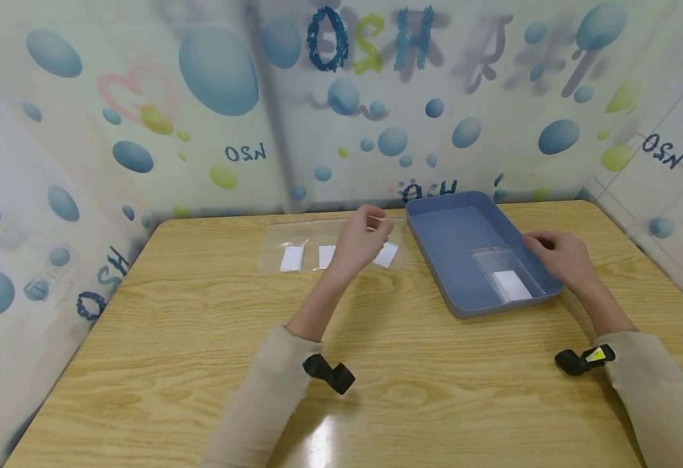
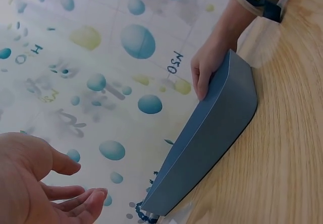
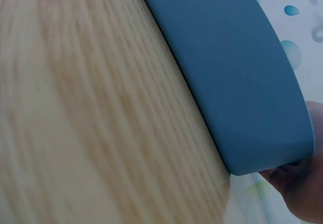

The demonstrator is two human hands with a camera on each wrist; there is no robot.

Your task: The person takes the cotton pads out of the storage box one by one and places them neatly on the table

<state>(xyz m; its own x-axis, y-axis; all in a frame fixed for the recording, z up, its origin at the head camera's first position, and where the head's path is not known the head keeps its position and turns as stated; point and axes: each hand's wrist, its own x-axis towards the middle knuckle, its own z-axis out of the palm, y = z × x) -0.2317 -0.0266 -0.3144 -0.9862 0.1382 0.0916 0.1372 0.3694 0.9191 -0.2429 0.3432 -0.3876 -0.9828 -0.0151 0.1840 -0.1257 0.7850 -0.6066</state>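
Inner bag (image 1: pixel 507 283): lying in the near right corner of the tray (image 1: pixel 446 240).
Right hand (image 1: pixel 560 257): clamping its fingers on the tray's right rim; gripping lightly should suffice.
Left hand (image 1: pixel 359 240): hovering, fingers apart, holding nothing.
Clear bags (image 1: pixel 292 258): lying near the table's (image 1: pixel 201 325) far edge; pinching corners likely helps.
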